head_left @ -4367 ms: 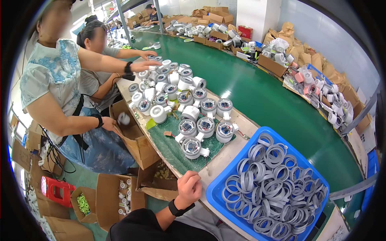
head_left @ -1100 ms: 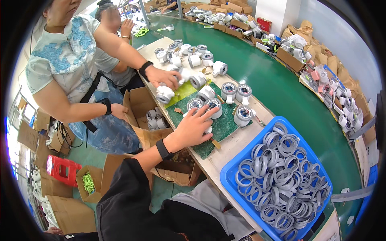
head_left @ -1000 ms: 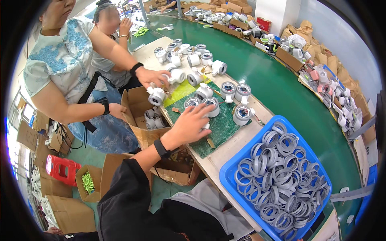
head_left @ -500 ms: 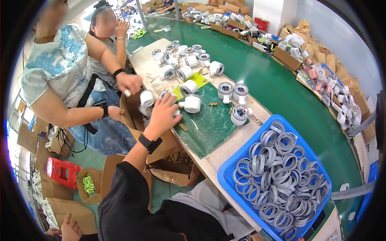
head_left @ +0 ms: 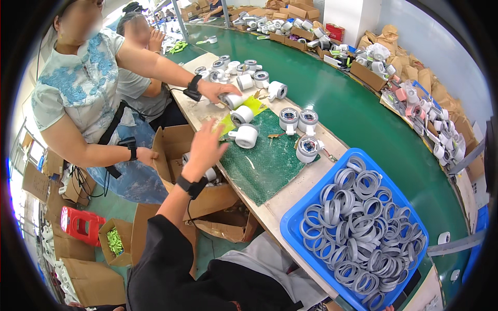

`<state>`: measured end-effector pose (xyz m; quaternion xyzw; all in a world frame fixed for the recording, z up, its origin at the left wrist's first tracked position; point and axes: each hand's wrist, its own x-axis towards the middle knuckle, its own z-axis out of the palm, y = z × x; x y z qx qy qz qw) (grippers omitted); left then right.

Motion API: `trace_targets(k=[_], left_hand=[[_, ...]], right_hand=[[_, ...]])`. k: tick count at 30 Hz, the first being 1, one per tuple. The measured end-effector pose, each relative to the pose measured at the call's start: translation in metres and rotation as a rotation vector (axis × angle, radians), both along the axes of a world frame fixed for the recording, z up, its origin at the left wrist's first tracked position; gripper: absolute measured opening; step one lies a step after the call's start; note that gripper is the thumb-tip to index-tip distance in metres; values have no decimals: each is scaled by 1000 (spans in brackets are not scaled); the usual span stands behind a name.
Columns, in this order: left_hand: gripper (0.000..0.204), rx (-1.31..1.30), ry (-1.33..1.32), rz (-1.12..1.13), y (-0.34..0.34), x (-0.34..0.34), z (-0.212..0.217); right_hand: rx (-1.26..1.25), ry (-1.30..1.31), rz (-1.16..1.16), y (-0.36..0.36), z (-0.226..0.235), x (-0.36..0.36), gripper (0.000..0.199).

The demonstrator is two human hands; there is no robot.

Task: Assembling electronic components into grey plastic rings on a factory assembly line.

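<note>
My left hand [head_left: 206, 150], with a black band on its wrist, is open above the cardboard box [head_left: 207, 199] at the table's left edge. Its fingers are apart and hold nothing. White round device housings with short handles lie inside that box. Just right of my fingers, a white round housing [head_left: 246, 136] rests on the green mat [head_left: 264, 171]. Only a sliver of my right hand [head_left: 388, 308] shows at the lower edge, beside the blue basket [head_left: 287, 223] of grey rings [head_left: 363, 223]; its fingers are mostly hidden.
Opposite, a co-worker's hand [head_left: 220, 92] grips a white housing [head_left: 232, 100] over the table; their other hand [head_left: 147, 155] holds the box flap. Three housings with exposed circuits [head_left: 308, 147] stand near the far edge. A red crate [head_left: 80, 225] sits on the floor.
The co-worker's arm has swung from over the box to the housings on the table. My left hand has shifted slightly left, away from the housings on the mat.
</note>
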<state>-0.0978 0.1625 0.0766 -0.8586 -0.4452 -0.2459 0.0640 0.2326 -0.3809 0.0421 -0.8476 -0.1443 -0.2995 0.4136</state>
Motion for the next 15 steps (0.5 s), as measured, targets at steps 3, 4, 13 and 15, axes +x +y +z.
trace_targets(k=[3,4,13,15], left_hand=[[58,66,67,-196,0,53,5],[61,114,138,-270,1,65,8],[41,-131,569,41,61,61,2],[38,-89,543,33,58,39,-1]], right_hand=[[19,15,-2,-1,-1,-1,23],[-1,14,-5,-2,-1,-1,24],[-12,-19,27,-7,-8,4,24],[-2,-1,21,-4,-8,3,24]])
